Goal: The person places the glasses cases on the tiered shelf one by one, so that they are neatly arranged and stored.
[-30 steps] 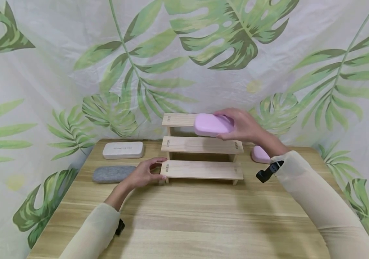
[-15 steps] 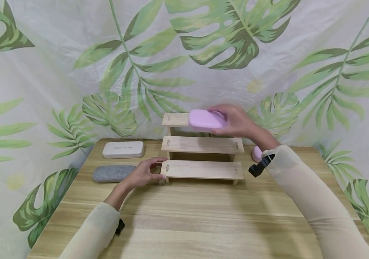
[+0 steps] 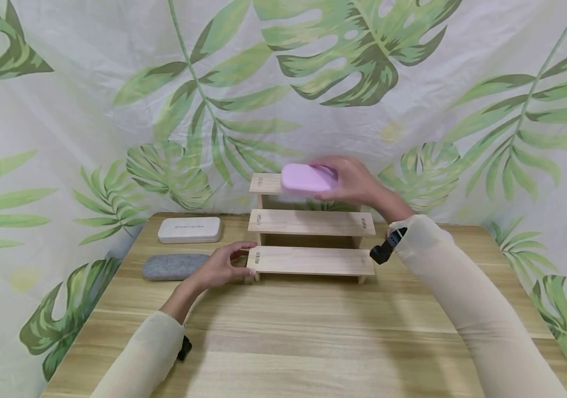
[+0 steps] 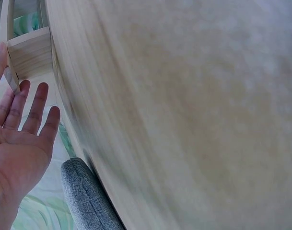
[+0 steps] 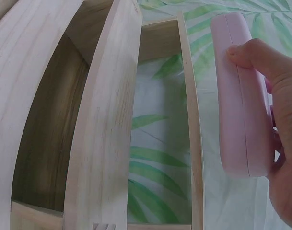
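Observation:
In the head view my right hand [image 3: 350, 179] grips a pink glasses case [image 3: 308, 179] by its right end, overlapping the top step of a three-tier wooden shelf [image 3: 313, 223]. The right wrist view shows the case [image 5: 244, 110] with a seam along its side, my thumb pressed near that seam and a gap between case and top board. My left hand [image 3: 223, 266] holds the left end of the shelf's bottom step, thumb in front and index finger behind. In the left wrist view its other fingers [image 4: 38, 108] extend fairly straight beside the board.
A white glasses case [image 3: 190, 230] with printed lettering lies at the table's back left. In front of it is a grey fabric glasses case [image 3: 171, 267], partly behind my left hand. A leaf-patterned cloth [image 3: 333, 132] hangs right behind the wooden table [image 3: 313, 337].
My right hand has carried the pink case left and slightly up over the top step. The second pink case at right is now hidden behind my right arm. My left hand stays put.

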